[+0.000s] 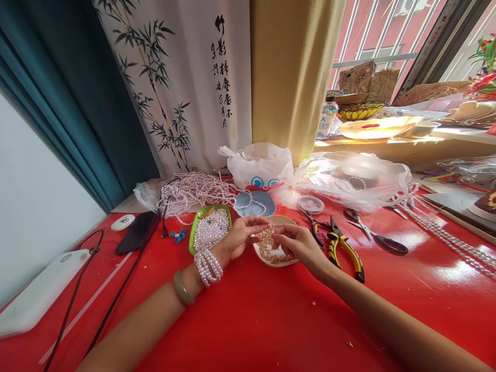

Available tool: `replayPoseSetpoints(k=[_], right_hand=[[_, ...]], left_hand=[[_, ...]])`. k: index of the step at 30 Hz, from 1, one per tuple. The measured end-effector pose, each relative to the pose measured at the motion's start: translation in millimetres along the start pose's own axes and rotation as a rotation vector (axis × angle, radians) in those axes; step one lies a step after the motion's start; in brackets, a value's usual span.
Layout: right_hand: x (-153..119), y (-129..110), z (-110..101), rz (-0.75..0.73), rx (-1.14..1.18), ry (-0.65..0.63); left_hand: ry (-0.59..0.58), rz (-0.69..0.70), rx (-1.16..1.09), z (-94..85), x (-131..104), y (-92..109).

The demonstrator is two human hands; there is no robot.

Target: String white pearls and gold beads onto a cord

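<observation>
Head view, the only one. We are watching both hands working close together over a shallow cream dish [279, 251] of small gold beads [266, 242], lying directly below the fingertips; the low placing is probably letting anything dropped fall back in. The left hand [242, 236] is holding its thumb and fingers slightly apart, nearly pinching; the right hand [302, 245] is curling its fingers, thumb drawn towards the index. We are not making out anything between the fingertips of either, so we cannot tell whether they are gripping something tiny.

Just left of the left hand, a green tray [191, 242] is holding loose pearly beads [211, 227], its raised sides presumably stopping them rolling. Pearl loops [209, 267] are circling the left wrist, above a bangle [183, 288]. Beyond the hands, a blue dish [267, 200] is sitting near heaped bead strands [197, 194].

Right of the right hand, yellow-and-black pliers [351, 253] and, farther out, scissors [365, 231] are lying on the red table [248, 325], seemingly within easy reach.
</observation>
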State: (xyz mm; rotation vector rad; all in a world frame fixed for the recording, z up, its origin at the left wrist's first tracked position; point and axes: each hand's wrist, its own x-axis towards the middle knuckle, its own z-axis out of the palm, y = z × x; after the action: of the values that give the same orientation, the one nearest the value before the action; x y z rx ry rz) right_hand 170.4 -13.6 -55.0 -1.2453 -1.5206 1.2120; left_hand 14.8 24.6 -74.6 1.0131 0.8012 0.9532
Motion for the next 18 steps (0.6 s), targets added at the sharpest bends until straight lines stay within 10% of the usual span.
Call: replayPoseSetpoints(k=[18], right_hand=[[1.8, 4.1, -1.2, -0.014, -0.023, 0.001]], left_hand=[[0.025, -0.015, -0.01, -1.0, 1.2, -2.9]])
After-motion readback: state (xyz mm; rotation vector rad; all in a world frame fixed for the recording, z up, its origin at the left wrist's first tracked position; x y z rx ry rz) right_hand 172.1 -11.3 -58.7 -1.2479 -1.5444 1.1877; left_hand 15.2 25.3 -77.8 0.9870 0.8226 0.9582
